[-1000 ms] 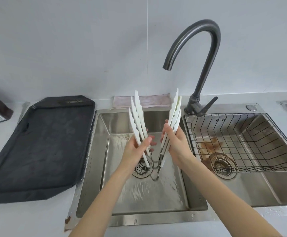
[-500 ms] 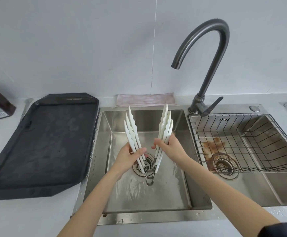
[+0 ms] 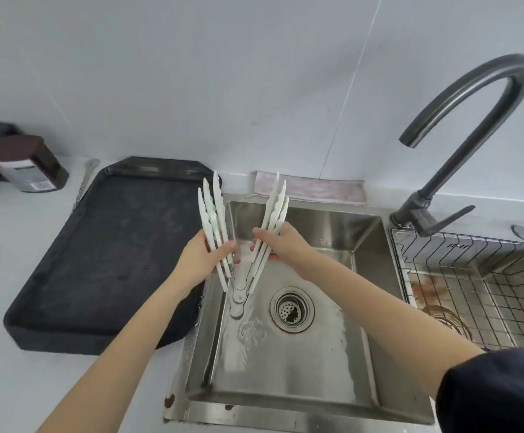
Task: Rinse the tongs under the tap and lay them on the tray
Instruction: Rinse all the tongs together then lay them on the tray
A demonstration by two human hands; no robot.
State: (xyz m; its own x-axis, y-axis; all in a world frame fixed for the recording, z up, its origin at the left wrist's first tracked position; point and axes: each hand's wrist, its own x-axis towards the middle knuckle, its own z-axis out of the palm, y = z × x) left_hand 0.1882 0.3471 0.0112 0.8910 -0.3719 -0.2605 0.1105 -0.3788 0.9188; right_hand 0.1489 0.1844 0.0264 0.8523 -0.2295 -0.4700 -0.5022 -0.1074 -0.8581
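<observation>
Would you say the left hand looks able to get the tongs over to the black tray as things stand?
Probably yes. The left hand grips one side of the tongs right beside the black tray, whose surface looks bare, with nothing between them. The right hand grips the other side.

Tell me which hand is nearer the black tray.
Left. The left hand grips the tongs right at the black tray's sink-side edge; the right hand holds the other arms farther off, over the sink basin.
</observation>
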